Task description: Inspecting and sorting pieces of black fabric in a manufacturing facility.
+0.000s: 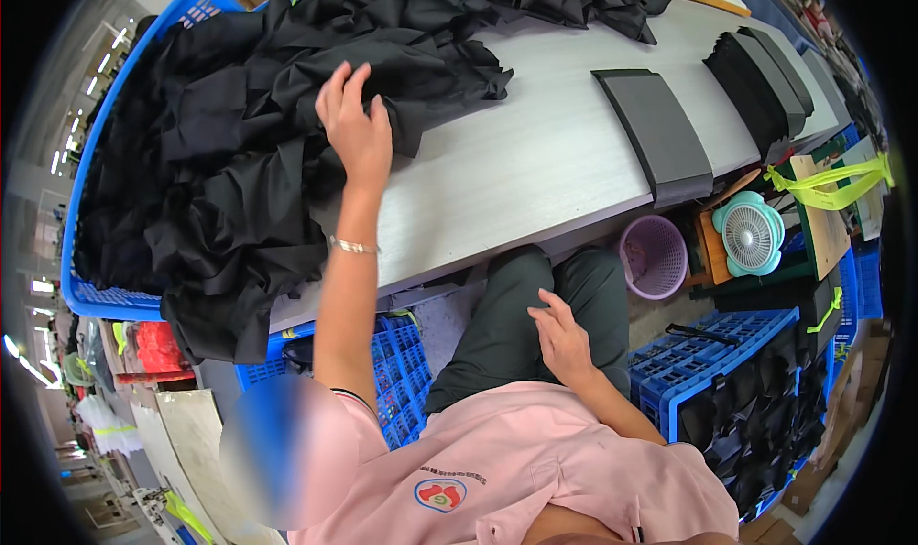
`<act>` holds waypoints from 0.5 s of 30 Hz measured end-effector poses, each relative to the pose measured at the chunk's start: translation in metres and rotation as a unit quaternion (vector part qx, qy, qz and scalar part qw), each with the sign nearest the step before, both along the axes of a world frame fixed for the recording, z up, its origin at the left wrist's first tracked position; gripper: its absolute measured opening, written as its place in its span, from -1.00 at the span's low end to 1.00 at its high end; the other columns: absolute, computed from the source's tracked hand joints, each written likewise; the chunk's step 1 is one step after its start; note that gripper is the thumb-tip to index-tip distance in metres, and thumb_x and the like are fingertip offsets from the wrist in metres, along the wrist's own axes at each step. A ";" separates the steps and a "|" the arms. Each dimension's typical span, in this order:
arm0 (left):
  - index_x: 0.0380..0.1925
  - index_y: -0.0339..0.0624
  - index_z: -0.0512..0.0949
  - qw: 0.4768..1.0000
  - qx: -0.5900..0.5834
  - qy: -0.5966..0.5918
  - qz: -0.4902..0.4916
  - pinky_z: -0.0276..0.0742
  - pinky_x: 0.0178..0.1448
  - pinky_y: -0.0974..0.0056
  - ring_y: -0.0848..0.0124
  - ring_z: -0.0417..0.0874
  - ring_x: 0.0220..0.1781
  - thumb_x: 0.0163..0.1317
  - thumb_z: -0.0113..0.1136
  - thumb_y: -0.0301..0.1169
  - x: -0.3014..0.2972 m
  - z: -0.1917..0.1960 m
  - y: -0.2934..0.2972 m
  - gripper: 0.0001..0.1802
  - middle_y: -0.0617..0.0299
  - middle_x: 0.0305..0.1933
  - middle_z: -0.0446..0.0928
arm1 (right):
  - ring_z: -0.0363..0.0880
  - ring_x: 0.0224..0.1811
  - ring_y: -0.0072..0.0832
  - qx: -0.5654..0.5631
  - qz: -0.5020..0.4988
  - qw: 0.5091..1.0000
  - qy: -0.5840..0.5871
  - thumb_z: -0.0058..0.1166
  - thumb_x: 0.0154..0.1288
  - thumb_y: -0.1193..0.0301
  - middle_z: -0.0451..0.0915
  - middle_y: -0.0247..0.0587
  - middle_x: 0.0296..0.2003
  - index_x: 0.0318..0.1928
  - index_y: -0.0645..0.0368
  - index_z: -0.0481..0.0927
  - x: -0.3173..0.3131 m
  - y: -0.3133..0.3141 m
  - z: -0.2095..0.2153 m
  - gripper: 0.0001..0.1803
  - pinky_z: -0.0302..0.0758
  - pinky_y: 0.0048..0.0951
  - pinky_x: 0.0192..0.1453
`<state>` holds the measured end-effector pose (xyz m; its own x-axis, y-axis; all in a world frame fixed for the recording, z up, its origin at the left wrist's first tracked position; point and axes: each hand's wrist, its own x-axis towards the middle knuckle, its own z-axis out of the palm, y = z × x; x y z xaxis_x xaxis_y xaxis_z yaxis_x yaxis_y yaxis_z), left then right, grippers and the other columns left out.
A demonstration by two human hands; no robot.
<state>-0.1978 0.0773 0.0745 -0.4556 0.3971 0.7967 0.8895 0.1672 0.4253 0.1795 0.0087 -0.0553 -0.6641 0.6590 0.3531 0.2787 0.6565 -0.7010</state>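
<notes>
My left hand [356,129] reaches out over a big heap of loose black fabric pieces [239,115], fingers apart and nothing held in them. Its fingertips are at the cloth; whether they touch it I cannot tell. The heap fills a blue plastic basket [72,258] on the left and spills onto the pale tabletop [535,115]. Above my lap, close to my right thigh, hovers my right hand [564,339], fingers loosely bent and apart, holding nothing. A neat stack of flat dark grey fabric pieces [655,129] lies on the table to the right.
Further right stand more dark stacks [760,86] of fabric. Below the table's right end are a purple basket [654,256] and a small turquoise fan [752,234]. A blue crate [712,354] with black pieces is beside my right side, another blue crate [402,373] by my left.
</notes>
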 end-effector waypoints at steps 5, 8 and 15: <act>-0.20 -0.10 0.68 0.968 -0.171 0.156 0.097 -0.09 0.55 -0.26 0.06 0.27 0.48 0.07 0.36 -0.50 -0.092 -0.007 0.028 -0.76 0.17 0.27 0.51 | 0.71 -0.16 -0.23 -0.020 0.020 0.999 -0.043 0.13 0.24 0.65 0.50 -0.07 0.19 -0.07 0.28 0.63 0.004 -0.001 -0.002 -0.76 0.65 -0.32 -0.13; -0.27 -0.08 0.67 0.975 -0.080 0.186 0.096 -0.11 0.55 -0.24 0.17 0.42 0.37 0.18 0.30 -0.40 -0.107 0.016 0.031 -0.88 0.29 0.03 0.66 | 0.71 -0.16 -0.22 -0.032 0.016 0.998 -0.054 0.12 0.25 0.64 0.50 -0.09 0.20 -0.07 0.26 0.62 0.007 0.001 -0.001 -0.77 0.65 -0.32 -0.14; -0.36 -0.28 0.54 0.960 0.144 -0.187 -0.151 0.32 -0.36 0.41 0.61 0.40 -0.46 0.41 0.21 -0.35 0.022 0.093 0.002 -0.78 0.39 -0.50 0.45 | 0.70 -0.16 -0.21 -0.027 0.014 0.996 -0.089 0.13 0.26 0.63 0.53 -0.11 0.13 -0.08 0.22 0.60 0.015 0.005 -0.005 -0.78 0.64 -0.33 -0.17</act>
<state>-0.1755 0.0795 0.1673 -0.6302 0.3437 0.6962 0.6550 -0.2463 0.7144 0.1943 0.0138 -0.0604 -0.7314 0.6541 0.1930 0.3835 0.6285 -0.6767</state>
